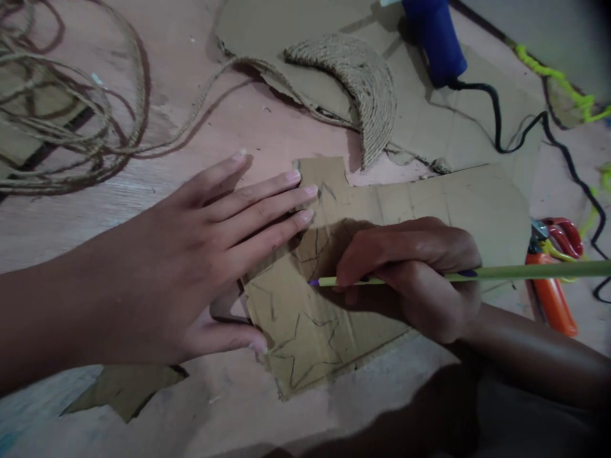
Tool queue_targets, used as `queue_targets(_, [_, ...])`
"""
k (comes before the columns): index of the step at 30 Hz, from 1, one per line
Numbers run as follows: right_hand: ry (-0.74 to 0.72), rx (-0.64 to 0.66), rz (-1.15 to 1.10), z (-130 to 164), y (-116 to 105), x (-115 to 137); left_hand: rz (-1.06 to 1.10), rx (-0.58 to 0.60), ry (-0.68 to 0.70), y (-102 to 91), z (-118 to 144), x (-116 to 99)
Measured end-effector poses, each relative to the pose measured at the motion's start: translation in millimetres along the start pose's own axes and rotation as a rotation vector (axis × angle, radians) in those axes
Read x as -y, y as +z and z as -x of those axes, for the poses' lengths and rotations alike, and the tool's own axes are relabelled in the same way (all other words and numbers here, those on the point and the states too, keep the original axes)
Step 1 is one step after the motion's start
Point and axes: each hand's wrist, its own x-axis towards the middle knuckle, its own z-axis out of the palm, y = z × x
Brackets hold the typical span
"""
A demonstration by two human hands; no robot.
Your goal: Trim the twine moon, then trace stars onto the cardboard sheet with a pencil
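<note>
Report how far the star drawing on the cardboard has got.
Done: one star outline is drawn near the cardboard sheet's lower edge, with more pencil lines above it. In hand: the right hand holds a green pencil with its tip on the sheet, while the left hand lies flat, pinning the sheet's left edge. Left: the drawn shapes are uncut; the scissors lie untouched to the right.

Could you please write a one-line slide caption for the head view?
Left hand steadies cardboard while right hand draws stars with a pen.
</note>
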Motion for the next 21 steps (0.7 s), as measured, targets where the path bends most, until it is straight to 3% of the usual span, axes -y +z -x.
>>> queue_targets(4, [-0.023, 0.071, 0.004, -1.3, -1.6, -1.0, 0.042, 0.006, -0.021, -0.6, 1.3, -0.7])
queue_targets(8, [0.004, -0.008, -0.009, -0.5, -0.8, -0.5, 0.007, 0.008, 0.005, 0.4, 2.4, -0.2])
queue_targets(12, [0.013, 0.03, -0.012, 0.8, 0.3, 0.6, 0.022, 0.003, -0.01, 0.7, 2.4, 1.5])
queue_targets(16, [0.045, -0.021, -0.023, 1.0, 1.8, 1.0, 0.062, 0.025, -0.025, -2.4, 1.5, 0.2])
queue_targets(21, [-0.002, 0.044, -0.01, 0.0, 1.3, -0.9, 0.084, 0.035, -0.047, -5.9, 0.4, -3.5])
